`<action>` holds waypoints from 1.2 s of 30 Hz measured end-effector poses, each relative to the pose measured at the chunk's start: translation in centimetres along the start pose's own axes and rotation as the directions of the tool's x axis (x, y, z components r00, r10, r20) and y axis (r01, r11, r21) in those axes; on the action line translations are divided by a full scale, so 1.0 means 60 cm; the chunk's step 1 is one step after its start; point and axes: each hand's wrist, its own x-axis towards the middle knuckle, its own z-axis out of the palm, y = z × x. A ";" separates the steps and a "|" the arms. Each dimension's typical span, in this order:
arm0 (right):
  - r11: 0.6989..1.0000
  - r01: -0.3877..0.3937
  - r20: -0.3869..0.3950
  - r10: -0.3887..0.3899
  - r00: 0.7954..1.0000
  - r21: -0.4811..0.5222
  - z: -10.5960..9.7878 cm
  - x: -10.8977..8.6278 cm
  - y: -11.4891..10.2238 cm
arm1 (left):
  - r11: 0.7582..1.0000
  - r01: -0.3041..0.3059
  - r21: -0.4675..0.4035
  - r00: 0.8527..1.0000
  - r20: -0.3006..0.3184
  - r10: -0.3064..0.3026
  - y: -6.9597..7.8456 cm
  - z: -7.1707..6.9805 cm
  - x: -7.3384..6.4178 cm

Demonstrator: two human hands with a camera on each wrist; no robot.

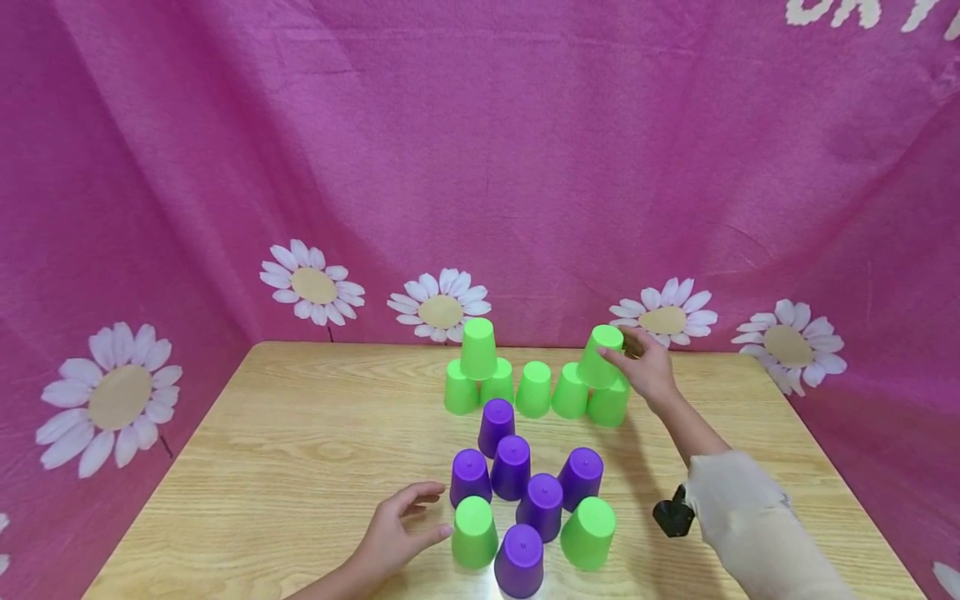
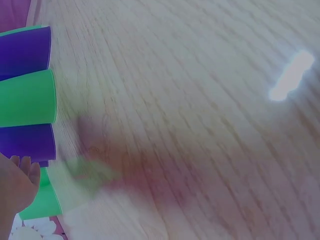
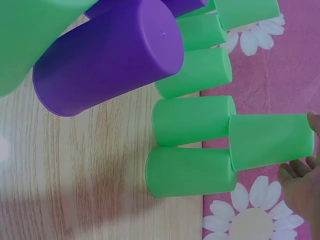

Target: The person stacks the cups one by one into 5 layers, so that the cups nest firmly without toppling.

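In the head view my right hand (image 1: 647, 367) holds an upside-down green cup (image 1: 602, 357) by its upper part, thumb on one side and fingers on the other. This cup (image 3: 270, 140) sits across the tops of two green cups (image 3: 192, 172) in the right wrist view. My left hand (image 1: 405, 525) is beside the near left green cup (image 1: 474, 533), fingers apart and thumb tip close to its side; whether it touches cannot be told. In the left wrist view the left hand (image 2: 19, 182) shows at the left edge, near a purple cup (image 2: 27, 142).
At the back left another green cup (image 1: 478, 348) rests on two green cups, with a single green cup (image 1: 534, 390) between the groups. Several purple cups (image 1: 512, 468) and a near right green cup (image 1: 588, 533) stand upside down on the wooden table (image 1: 315, 450). A black object (image 1: 673, 515) is by the right sleeve.
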 end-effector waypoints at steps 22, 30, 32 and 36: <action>0.979 0.173 -0.107 -0.161 0.981 0.112 -0.052 -0.091 0.007 | 0.982 -0.189 0.015 0.980 0.058 0.188 -0.008 0.031 0.002; 0.956 0.239 -0.064 -0.231 0.971 0.169 -0.048 -0.137 0.010 | 0.977 -0.214 0.023 0.975 0.059 0.212 -0.008 0.038 0.002; 0.952 0.247 -0.055 -0.241 0.969 0.179 -0.046 -0.148 0.013 | 0.976 -0.216 0.020 0.975 0.058 0.215 -0.009 0.040 0.002; 0.945 0.254 -0.036 -0.252 0.967 0.206 -0.044 -0.168 0.018 | 0.974 -0.226 0.017 0.973 0.060 0.225 -0.009 0.043 0.001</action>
